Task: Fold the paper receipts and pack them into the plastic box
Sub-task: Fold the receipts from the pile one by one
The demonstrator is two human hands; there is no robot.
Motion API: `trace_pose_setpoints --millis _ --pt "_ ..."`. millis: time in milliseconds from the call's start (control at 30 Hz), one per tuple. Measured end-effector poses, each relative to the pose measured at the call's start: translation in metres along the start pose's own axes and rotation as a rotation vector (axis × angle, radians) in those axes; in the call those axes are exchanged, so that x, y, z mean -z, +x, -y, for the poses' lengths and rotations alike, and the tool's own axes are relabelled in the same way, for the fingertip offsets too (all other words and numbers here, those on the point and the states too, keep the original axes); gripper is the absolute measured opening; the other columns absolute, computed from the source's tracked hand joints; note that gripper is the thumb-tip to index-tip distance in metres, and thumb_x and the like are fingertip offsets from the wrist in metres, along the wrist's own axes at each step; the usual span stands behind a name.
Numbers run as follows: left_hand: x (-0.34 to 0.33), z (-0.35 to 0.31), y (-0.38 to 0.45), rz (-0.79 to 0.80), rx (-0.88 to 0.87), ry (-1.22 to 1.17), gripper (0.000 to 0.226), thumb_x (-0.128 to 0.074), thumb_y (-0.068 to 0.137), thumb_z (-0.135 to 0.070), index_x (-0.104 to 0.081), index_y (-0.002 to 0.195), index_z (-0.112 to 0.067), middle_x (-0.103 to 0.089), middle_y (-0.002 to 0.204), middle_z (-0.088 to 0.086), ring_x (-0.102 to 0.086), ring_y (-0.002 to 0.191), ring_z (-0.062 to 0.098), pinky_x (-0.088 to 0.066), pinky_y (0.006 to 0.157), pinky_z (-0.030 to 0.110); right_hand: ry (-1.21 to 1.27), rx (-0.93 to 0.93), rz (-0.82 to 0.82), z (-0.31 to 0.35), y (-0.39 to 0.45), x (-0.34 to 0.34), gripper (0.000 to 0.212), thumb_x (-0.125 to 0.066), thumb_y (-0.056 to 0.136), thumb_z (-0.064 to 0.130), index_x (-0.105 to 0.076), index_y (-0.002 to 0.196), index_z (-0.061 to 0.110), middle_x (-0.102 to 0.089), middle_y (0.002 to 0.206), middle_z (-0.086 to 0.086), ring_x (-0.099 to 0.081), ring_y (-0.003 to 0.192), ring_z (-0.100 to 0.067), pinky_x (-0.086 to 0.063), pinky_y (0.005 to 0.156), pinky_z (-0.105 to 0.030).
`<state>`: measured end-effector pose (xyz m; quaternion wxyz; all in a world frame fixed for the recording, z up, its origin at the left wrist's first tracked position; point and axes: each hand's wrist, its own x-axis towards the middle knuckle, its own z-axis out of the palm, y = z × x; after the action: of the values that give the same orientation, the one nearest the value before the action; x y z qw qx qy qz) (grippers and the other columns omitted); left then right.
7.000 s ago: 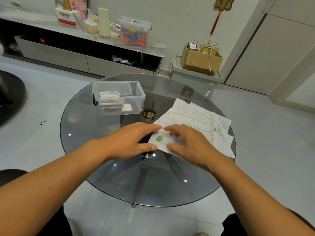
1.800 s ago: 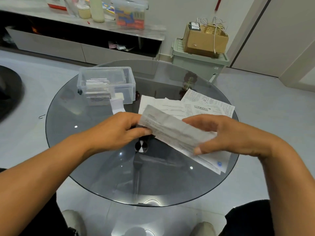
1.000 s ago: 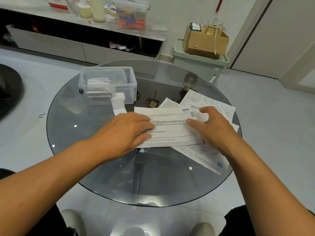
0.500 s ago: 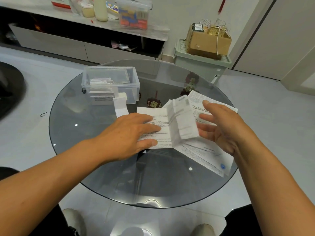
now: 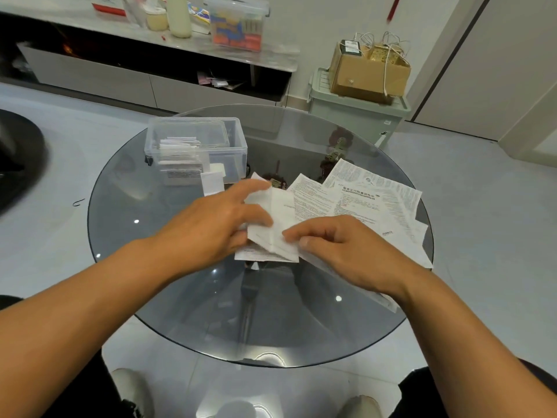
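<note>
A half-folded white receipt (image 5: 275, 229) lies at the middle of the round glass table (image 5: 168, 297). My left hand (image 5: 211, 224) grips its left part, fingers over the top flap and thumb beneath. My right hand (image 5: 340, 251) pinches its right edge between thumb and forefinger. A spread of unfolded receipts (image 5: 370, 203) lies just right of the hands. The clear plastic box (image 5: 196, 147) stands open at the far left of the table with several folded receipts inside. A small folded receipt (image 5: 212, 181) leans against its front.
A green lidded bin (image 5: 355, 116) with a cardboard box (image 5: 367, 70) on top stands beyond the table. A low grey cabinet (image 5: 144, 55) with bottles and a lidded tub runs along the back wall. My feet show under the glass.
The right half of the receipt has been folded over onto the left half. My right hand came down from the raised flap to pinch the folded edge. My left hand shifted onto the fold.
</note>
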<state>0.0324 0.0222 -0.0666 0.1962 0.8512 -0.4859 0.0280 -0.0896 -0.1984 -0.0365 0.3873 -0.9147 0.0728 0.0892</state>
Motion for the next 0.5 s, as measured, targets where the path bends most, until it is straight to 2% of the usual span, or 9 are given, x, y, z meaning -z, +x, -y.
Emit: trace_pose_setpoints --millis 67,133,167,200,267,333,433,500 --pt "-0.003 0.003 0.0 -0.027 -0.008 -0.101 0.022 -0.065 0.095 -0.036 -0.072 0.116 -0.04 -0.063 0.13 -0.021 -0.064 0.109 0.008 -0.056 0.085 0.035 -0.021 0.004 -0.036 -0.003 0.001 0.001 0.046 -0.062 0.098 0.015 -0.065 0.128 0.049 -0.06 0.12 0.026 -0.059 0.105 0.002 -0.047 0.092 -0.02" --pt "-0.002 0.001 0.001 -0.016 0.115 -0.308 0.021 -0.061 0.098 -0.04 -0.073 0.114 -0.044 -0.07 0.107 -0.032 -0.065 0.099 -0.002 -0.054 0.084 0.028 -0.059 0.017 -0.043 -0.005 0.002 0.001 0.058 -0.07 0.093 0.012 -0.057 0.134 0.051 -0.048 0.118 0.03 -0.055 0.103 0.007 -0.045 0.088 -0.015" --pt "0.0 0.0 0.002 0.018 0.189 -0.417 0.022 -0.06 0.098 -0.042 -0.073 0.115 -0.047 -0.07 0.105 -0.033 -0.066 0.099 -0.003 -0.054 0.086 0.028 -0.073 0.037 -0.053 -0.005 0.003 0.0 0.059 -0.075 0.091 0.015 -0.056 0.134 0.05 -0.045 0.116 0.032 -0.053 0.103 0.011 -0.046 0.086 -0.014" --pt "0.002 -0.001 0.002 0.061 0.237 -0.497 0.023 -0.059 0.098 -0.044 -0.072 0.117 -0.047 -0.071 0.106 -0.032 -0.067 0.1 -0.001 -0.055 0.089 0.031 -0.081 0.057 -0.074 -0.006 0.005 -0.002 0.057 -0.077 0.09 0.018 -0.057 0.133 0.049 -0.045 0.115 0.033 -0.052 0.103 0.012 -0.047 0.086 -0.014" --pt "0.005 -0.003 0.002 0.138 0.26 -0.545 0.025 -0.058 0.098 -0.046 -0.072 0.118 -0.048 -0.072 0.109 -0.029 -0.068 0.102 0.003 -0.056 0.093 0.04 -0.088 0.071 -0.117 -0.007 0.007 -0.006 0.047 -0.077 0.09 0.02 -0.063 0.127 0.046 -0.049 0.111 0.031 -0.057 0.099 0.002 -0.05 0.086 -0.018" --pt "0.006 -0.002 0.002 0.191 0.252 -0.565 0.024 -0.061 0.097 -0.042 -0.072 0.117 -0.048 -0.07 0.111 -0.031 -0.066 0.107 0.002 -0.054 0.099 0.037 -0.095 0.062 -0.135 -0.009 0.008 -0.008 0.038 -0.075 0.091 0.019 -0.068 0.119 0.044 -0.056 0.107 0.026 -0.06 0.094 -0.005 -0.054 0.085 -0.023" --pt "0.015 0.001 -0.001 0.299 0.204 -0.454 0.035 -0.068 0.095 -0.029 -0.067 0.122 -0.052 -0.06 0.124 -0.04 -0.055 0.12 -0.008 -0.044 0.107 0.018 -0.074 0.07 -0.146 -0.012 0.01 -0.009 0.021 -0.073 0.093 0.02 -0.075 0.107 0.036 -0.068 0.107 0.018 -0.063 0.094 -0.007 -0.058 0.088 -0.033" --pt "0.028 0.002 -0.003 0.424 0.191 -0.348 0.053 -0.064 0.094 -0.016 -0.059 0.131 -0.053 -0.049 0.131 -0.042 -0.046 0.122 -0.014 -0.035 0.1 0.002 -0.135 0.085 -0.143 -0.014 0.011 -0.007 0.015 -0.07 0.097 0.023 -0.076 0.107 0.033 -0.071 0.11 0.015 -0.064 0.095 -0.008 -0.057 0.089 -0.037"
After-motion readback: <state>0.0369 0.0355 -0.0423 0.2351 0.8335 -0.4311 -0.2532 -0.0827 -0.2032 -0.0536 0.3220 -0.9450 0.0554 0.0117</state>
